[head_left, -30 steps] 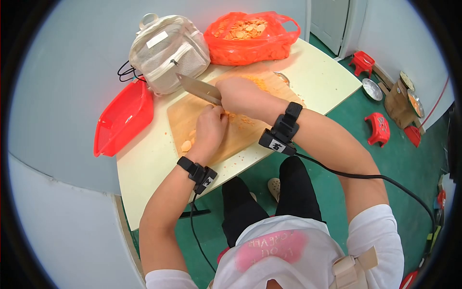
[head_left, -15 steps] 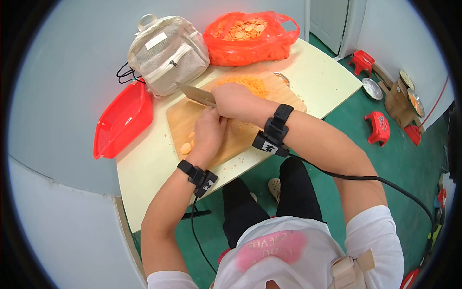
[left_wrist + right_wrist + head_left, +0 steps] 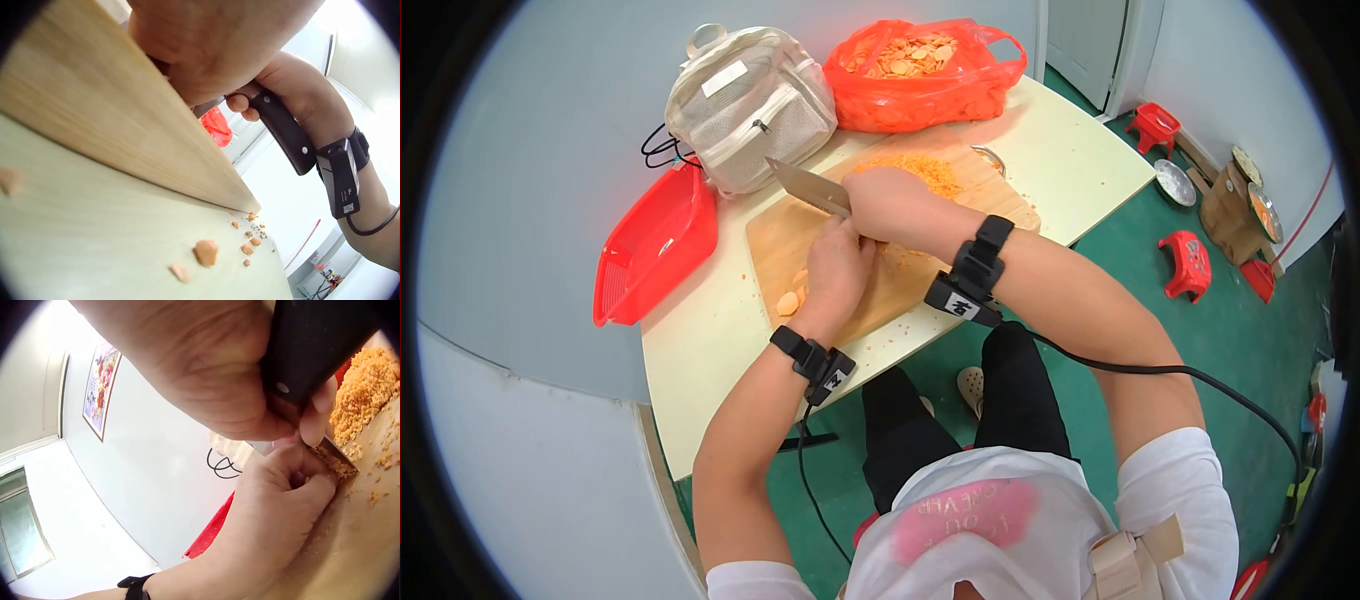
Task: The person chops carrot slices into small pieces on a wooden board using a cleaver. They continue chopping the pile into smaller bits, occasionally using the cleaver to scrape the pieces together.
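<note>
My right hand (image 3: 892, 208) grips the dark handle (image 3: 312, 353) of a broad-bladed kitchen knife (image 3: 808, 188). The blade stands across the wooden cutting board (image 3: 778, 240), with orange bits stuck to it in the right wrist view. Right beside the blade, my left hand (image 3: 840, 270) is on the board with fingers curled in, holding carrot pieces that its fingertips mostly hide. A heap of minced carrot (image 3: 920, 172) lies on the board beyond the right hand. Several round carrot slices (image 3: 788, 303) lie near the board's left front edge, by the left wrist.
At the table's back stand a pale mesh backpack (image 3: 750, 110) and a red plastic bag (image 3: 920, 105) full of slices. A red basket (image 3: 660, 245) is on the left. Orange crumbs (image 3: 206, 252) dot the table (image 3: 690, 370). Red stools (image 3: 1185, 268) stand on the floor.
Over the last second my right hand and the knife have shifted slightly left, uncovering more of the minced heap. The left hand stays nearly in place beside the blade.
</note>
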Motion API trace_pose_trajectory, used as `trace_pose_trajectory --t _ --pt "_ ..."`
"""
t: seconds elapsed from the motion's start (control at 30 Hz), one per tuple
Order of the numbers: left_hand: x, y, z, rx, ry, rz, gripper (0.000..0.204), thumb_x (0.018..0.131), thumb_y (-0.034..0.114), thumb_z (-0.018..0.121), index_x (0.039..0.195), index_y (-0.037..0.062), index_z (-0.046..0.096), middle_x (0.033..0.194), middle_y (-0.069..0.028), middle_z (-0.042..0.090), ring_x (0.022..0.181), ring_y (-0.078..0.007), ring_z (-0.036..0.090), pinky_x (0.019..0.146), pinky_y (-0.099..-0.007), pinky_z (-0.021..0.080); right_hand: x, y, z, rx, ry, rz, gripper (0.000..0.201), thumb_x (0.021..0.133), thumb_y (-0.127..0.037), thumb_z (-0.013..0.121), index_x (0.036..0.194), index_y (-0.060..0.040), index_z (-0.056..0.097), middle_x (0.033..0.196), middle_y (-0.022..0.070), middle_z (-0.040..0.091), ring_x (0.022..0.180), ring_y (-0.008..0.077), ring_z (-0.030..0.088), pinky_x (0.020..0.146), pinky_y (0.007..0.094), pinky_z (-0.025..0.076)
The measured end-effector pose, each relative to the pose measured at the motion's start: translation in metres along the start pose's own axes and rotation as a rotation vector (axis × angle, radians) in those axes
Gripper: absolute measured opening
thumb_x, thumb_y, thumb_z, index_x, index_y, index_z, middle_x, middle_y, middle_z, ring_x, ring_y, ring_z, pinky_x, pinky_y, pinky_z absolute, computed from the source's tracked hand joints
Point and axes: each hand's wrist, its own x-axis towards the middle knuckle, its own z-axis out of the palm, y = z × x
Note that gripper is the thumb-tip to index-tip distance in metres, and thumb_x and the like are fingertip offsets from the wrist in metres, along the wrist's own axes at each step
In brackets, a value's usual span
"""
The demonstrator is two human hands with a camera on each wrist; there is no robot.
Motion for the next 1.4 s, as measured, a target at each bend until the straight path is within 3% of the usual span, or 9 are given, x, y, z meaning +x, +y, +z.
trace_pose_trajectory --t 0.17,0.3,0.4,0.63,0.8,1.07,1.2,1.33,1.4 --pt "0.001 -0.005 0.004 -0.017 0.013 0.004 0.012 0.083 0.01 0.059 0.091 0.0044 0.066 0.088 -0.0184 0.061 0.08 -0.0379 0.059 0.074 -0.0448 0.048 0.007 0.001 0.002 -0.014 0.022 -0.003 0.022 0.07 -0.015 0.066 0.087 -0.001 0.07 0.082 0.0182 0.068 0.08 0.0331 0.067 0.07 0.0408 0.053" --pt "0.0 -0.005 0.003 0.044 0.022 -0.031 0.015 0.08 0.009 0.062 0.094 0.0024 0.065 0.088 -0.0192 0.062 0.081 -0.0363 0.06 0.073 -0.0416 0.048 0.01 0.002 0.006 -0.003 0.129 0.058 0.021 0.073 -0.014 0.065 0.089 -0.0007 0.07 0.083 0.0185 0.068 0.081 0.0336 0.067 0.07 0.0403 0.053" --pt "-0.003 -0.004 0.004 0.079 0.022 -0.054 0.014 0.081 0.009 0.061 0.092 0.0009 0.064 0.086 -0.0198 0.062 0.08 -0.0355 0.061 0.073 -0.0416 0.048 0.003 0.006 -0.005 -0.034 0.043 0.04 0.022 0.075 -0.013 0.063 0.092 -0.0009 0.069 0.085 0.0187 0.068 0.082 0.0339 0.067 0.07 0.0406 0.053" --pt "-0.001 -0.005 0.0 0.006 -0.002 -0.057 0.013 0.082 0.01 0.061 0.092 0.0016 0.063 0.089 -0.0194 0.062 0.081 -0.0375 0.061 0.073 -0.0437 0.049 -0.004 0.005 0.006 0.02 0.08 -0.008 0.021 0.075 -0.014 0.063 0.089 -0.0009 0.069 0.083 0.0186 0.068 0.08 0.033 0.067 0.07 0.0404 0.053" --pt "-0.002 -0.006 0.002 -0.081 -0.025 -0.096 0.012 0.084 0.009 0.06 0.094 0.004 0.064 0.09 -0.0193 0.062 0.081 -0.0378 0.061 0.074 -0.0436 0.048 0.007 0.004 0.004 0.014 -0.046 0.008 0.024 0.074 -0.014 0.063 0.094 -0.0006 0.064 0.085 0.0189 0.067 0.083 0.0352 0.065 0.073 0.043 0.051" --pt "-0.003 -0.012 0.003 -0.026 0.008 0.007 0.012 0.082 0.008 0.06 0.093 0.0029 0.064 0.091 -0.0185 0.062 0.082 -0.0368 0.06 0.074 -0.0428 0.048 0.003 0.006 0.003 0.003 0.061 -0.017 0.021 0.073 -0.016 0.064 0.087 -0.0006 0.069 0.082 0.0176 0.068 0.079 0.0333 0.067 0.07 0.0407 0.053" --pt "-0.003 -0.008 0.002 -0.021 0.012 -0.031 0.012 0.082 0.007 0.06 0.092 0.0021 0.064 0.091 -0.0181 0.062 0.082 -0.0365 0.06 0.074 -0.0428 0.048 -0.003 0.007 -0.002 0.005 0.096 -0.005 0.02 0.074 -0.016 0.064 0.086 -0.0005 0.069 0.081 0.018 0.068 0.079 0.0331 0.067 0.068 0.0411 0.053" --pt "-0.001 -0.004 -0.001 -0.008 -0.001 -0.032 0.013 0.082 0.007 0.059 0.093 0.002 0.064 0.091 -0.0185 0.062 0.081 -0.0367 0.06 0.074 -0.0432 0.048 -0.007 0.008 0.0 0.038 0.04 -0.008 0.021 0.074 -0.015 0.064 0.091 -0.0016 0.064 0.084 0.0192 0.066 0.083 0.0356 0.064 0.072 0.044 0.05" --pt "-0.002 -0.006 -0.001 -0.006 0.014 -0.024 0.013 0.082 0.007 0.059 0.093 0.002 0.065 0.091 -0.0188 0.062 0.081 -0.0368 0.06 0.074 -0.0434 0.048 -0.003 0.006 0.005 0.06 0.056 0.013 0.019 0.074 -0.014 0.064 0.087 -0.0008 0.069 0.081 0.0183 0.068 0.079 0.0326 0.067 0.069 0.04 0.053"
